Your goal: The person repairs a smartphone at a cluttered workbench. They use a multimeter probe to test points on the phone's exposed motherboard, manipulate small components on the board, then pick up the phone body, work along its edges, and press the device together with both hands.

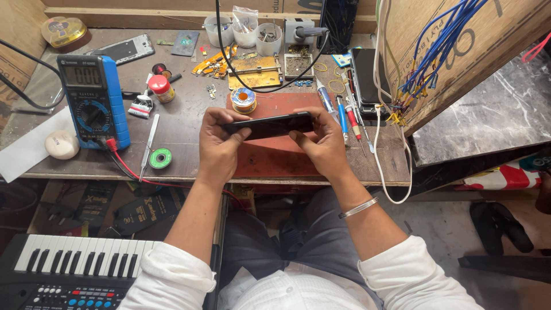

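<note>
Two bare hands hold a black smartphone (268,124) edge-on above a red work mat (275,158) at the front of a cluttered wooden workbench (183,123). The left hand (217,140) pinches the phone's left end, fingers curled over its top edge and thumb along its near side; the right hand (321,142) clamps the right end in the same manner, a metal bangle (359,208) on its wrist. The phone lies roughly level, tilted slightly upward to the right, clear of the mat.

Left of the hands stands a blue digital multimeter (94,102) with a red lead (129,171) trailing off the bench edge; near it lie metal tweezers (149,138) and a green solder-wick reel (160,158). Just behind the phone sits a spool of solder wire (244,99), and farther back a yellow circuit board (253,73). To the right, several screwdrivers and pens (344,112) lie beside a second dark phone (364,74). A bundle of blue wires (439,40) hangs at upper right. An electronic keyboard (69,270) shows at lower left.
</note>
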The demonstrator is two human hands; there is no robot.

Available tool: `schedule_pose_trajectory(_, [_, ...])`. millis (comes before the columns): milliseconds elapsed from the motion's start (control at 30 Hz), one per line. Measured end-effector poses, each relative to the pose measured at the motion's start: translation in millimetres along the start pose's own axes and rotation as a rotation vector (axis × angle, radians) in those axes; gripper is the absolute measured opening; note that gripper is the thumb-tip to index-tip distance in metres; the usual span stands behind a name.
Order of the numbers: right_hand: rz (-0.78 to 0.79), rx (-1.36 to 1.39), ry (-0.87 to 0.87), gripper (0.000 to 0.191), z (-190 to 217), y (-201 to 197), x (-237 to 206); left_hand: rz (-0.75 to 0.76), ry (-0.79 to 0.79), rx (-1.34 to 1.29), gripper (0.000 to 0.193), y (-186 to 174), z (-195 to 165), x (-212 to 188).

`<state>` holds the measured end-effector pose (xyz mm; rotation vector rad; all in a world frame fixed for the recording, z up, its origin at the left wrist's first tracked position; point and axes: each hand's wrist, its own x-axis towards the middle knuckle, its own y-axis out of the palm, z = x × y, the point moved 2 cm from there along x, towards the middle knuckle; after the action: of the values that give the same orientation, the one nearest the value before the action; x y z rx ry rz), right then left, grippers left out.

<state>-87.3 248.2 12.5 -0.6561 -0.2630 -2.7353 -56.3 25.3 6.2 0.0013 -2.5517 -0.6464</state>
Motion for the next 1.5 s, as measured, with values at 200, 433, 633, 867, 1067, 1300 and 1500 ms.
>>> schedule_pose_trajectory(200, [-0.036,-0.064,0.062,0.026,-7.1,-4.8,-0.8,0.021,0.046,0.0,0.044,-2.7,1.7,-1.1])
schedule_pose_trajectory(433, [-0.01,-0.226,0.128,0.029,0.8,0.5,2.1,0.02,0.057,-0.06,0.044,-1.7,-0.4,-2.5])
schedule_pose_trajectory(633, [-0.051,-0.043,-0.035,0.036,-7.6,-1.1,-1.6,0.033,0.02,-0.073,0.044,3.6,-2.6,-1.1])
schedule_pose_trajectory(867, [-0.2,-0.059,-0.253,0.033,-5.7,-12.7,-10.9,0.188,-0.193,0.46,0.044,24.9,6.6,-6.2])
schedule_pose_trajectory(1067, [0.022,-0.338,-0.313,0.03,18.7,5.3,-9.8,0.19,-0.117,0.252,0.025,18.0,8.6,-6.9])
schedule_pose_trajectory(1300, [-0.075,-0.358,-0.153,0.031,29.7,12.7,-7.4,0.161,-0.059,0.079,0.038,13.6,7.9,-1.0])
schedule_pose_trajectory(1500, [-0.104,-0.471,-0.242,0.033,38.2,9.4,-9.0,0.064,0.007,0.174,0.047,18.1,-6.8,-4.0])
